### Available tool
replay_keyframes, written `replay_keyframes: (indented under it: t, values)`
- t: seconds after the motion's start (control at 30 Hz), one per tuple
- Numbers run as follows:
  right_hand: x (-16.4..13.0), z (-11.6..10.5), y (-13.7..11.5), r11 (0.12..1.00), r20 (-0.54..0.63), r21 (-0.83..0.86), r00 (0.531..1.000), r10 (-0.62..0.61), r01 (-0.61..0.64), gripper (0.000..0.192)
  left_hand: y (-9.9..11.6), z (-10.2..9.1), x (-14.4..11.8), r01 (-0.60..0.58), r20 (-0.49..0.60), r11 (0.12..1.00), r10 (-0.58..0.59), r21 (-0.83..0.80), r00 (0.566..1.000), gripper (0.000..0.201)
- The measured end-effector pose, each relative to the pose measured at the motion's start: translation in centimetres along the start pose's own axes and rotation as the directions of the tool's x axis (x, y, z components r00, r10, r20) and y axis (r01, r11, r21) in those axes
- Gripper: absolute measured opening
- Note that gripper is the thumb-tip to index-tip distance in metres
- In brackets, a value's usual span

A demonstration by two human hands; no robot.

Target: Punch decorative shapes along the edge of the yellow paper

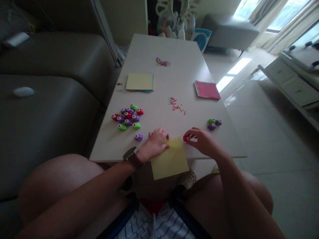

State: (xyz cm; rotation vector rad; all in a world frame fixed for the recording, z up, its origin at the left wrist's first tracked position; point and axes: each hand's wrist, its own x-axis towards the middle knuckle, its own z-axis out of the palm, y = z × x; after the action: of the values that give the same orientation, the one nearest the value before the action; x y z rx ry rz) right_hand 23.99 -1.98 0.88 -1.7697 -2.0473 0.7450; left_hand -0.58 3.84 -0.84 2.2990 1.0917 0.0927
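A yellow sheet of paper overhangs the table's near edge, with a row of small punched holes along its far edge. My left hand is closed on the sheet's far left corner, thumb on top. Just right of the sheet, my right hand holds a small red craft punch between its fingers; the punch is apart from the paper. A lone purple craft punch lies left of my left hand. Beyond it sits a cluster of red, green and purple craft punches. Several more punches lie at the right.
The white table holds a stack of coloured paper, a pink notepad and two scatterings of tiny paper cut-outs, red and mixed. A dark sofa borders the left. A white drawer unit stands right.
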Motion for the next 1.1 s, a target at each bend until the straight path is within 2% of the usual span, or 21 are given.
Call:
replay_keyframes:
  t: [0.47,0.67,0.97,1.1]
  values:
    - [0.5,0.5,-1.1,0.994,-0.073,0.100,0.997,-0.029,0.036,0.013,-0.1,0.1,0.0,0.003,0.001,1.000,-0.003,-0.002,1.000,0.016]
    - [0.6,0.6,-1.0,0.996,-0.084,0.081,0.996,-0.038,0.045,0.013,-0.2,0.1,0.0,-0.001,0.002,1.000,0.001,0.001,1.000,0.017]
    - [0.5,0.8,-1.4,0.996,-0.060,0.078,0.997,-0.045,0.049,0.012,0.1,-0.2,-0.1,-0.003,0.009,1.000,0.003,0.024,1.000,0.019]
    - [0.5,1.1,-1.2,0.998,-0.041,0.061,0.999,-0.022,0.025,0.012,0.3,-0.4,-0.1,-0.013,-0.007,0.999,0.014,0.050,1.000,0.026]
